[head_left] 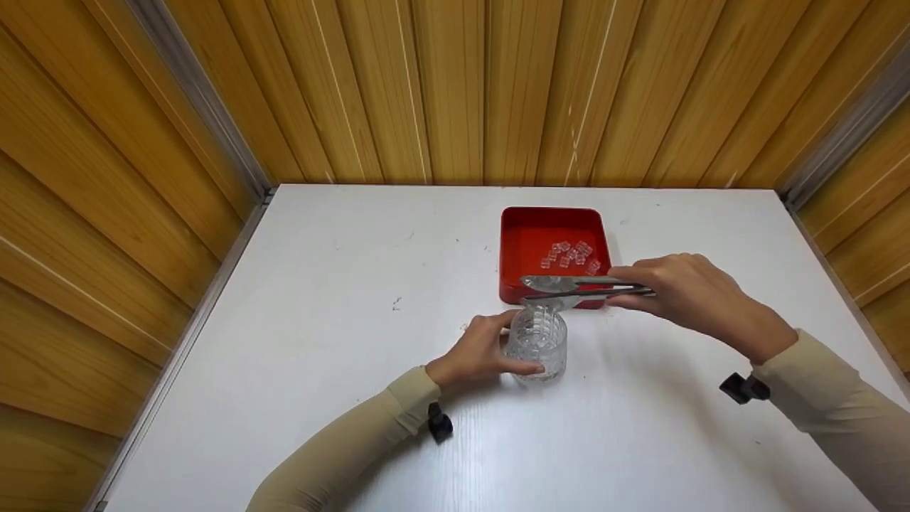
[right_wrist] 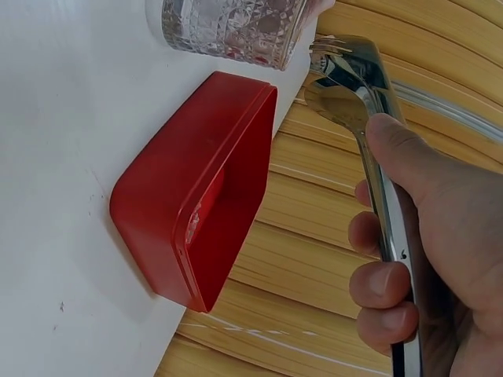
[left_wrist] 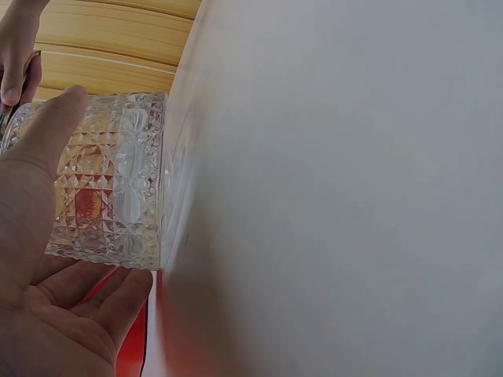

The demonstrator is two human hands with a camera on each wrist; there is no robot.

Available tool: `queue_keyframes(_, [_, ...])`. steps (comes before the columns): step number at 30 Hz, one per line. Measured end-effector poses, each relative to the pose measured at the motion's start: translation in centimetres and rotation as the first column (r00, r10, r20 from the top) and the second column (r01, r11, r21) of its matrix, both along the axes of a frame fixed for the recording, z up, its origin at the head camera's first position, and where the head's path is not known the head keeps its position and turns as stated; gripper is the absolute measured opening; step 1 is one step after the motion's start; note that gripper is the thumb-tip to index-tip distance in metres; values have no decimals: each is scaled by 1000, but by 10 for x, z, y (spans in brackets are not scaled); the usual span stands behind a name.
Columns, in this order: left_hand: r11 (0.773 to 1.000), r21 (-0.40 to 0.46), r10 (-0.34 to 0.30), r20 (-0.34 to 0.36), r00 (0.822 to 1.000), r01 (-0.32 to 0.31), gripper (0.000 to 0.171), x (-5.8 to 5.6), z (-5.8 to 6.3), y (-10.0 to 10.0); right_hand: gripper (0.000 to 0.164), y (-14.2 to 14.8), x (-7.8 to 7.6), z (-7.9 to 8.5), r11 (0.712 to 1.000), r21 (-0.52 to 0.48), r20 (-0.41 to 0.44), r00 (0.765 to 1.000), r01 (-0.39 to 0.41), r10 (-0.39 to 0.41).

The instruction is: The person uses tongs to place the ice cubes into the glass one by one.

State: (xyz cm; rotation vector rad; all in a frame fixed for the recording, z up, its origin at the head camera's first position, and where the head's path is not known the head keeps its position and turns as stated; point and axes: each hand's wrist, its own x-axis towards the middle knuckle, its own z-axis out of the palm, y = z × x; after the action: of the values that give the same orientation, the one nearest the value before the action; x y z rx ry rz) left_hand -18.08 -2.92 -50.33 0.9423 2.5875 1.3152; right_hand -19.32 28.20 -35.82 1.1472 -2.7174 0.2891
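Observation:
A clear cut-glass tumbler (head_left: pixel 538 348) stands upright on the white table, with some clear pieces visible inside. My left hand (head_left: pixel 485 350) holds it from the left, thumb on the near side and fingers on the far side. Metal serving tongs (head_left: pixel 569 288) are gripped in my right hand (head_left: pixel 686 295), their tips over the glass's rim. One tip looks spoon-like and the other forked in the right wrist view. Whether anything sits between the tips, I cannot tell. Behind the glass is a red square tray (head_left: pixel 522 245) with several clear cubes (head_left: pixel 569 254), partly hidden by the tongs.
The white table (head_left: pixel 341 284) runs back to a wood-patterned wall (head_left: pixel 441 92), with more such walls at the left and right. Small dark marks (head_left: pixel 397 304) dot the tabletop left of the tray. A black wrist mount (head_left: pixel 440 422) sits at the left cuff, another (head_left: pixel 744 388) at the right.

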Motion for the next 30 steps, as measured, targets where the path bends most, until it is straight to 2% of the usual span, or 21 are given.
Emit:
queue_keyframes(7, [1000, -1, 10, 19, 1000, -10, 79, 0, 0, 1, 29, 2, -18, 11, 999, 26, 65, 997, 42, -43])
queue_keyframes(15, [1000, -2, 4, 15, 1000, -4, 76, -1, -1, 1, 21, 3, -45, 13, 992, 71, 115, 987, 105, -113])
queue_keyframes(24, [999, -35, 25, 27, 999, -24, 76, -1, 0, -1, 25, -7, -71, 10, 980, 114, 207, 961, 163, -184])
queue_keyframes(30, [998, -53, 32, 33, 999, -30, 78, 0, 1, -1, 31, -10, -86, 6, 979, 130, 239, 953, 158, -185])
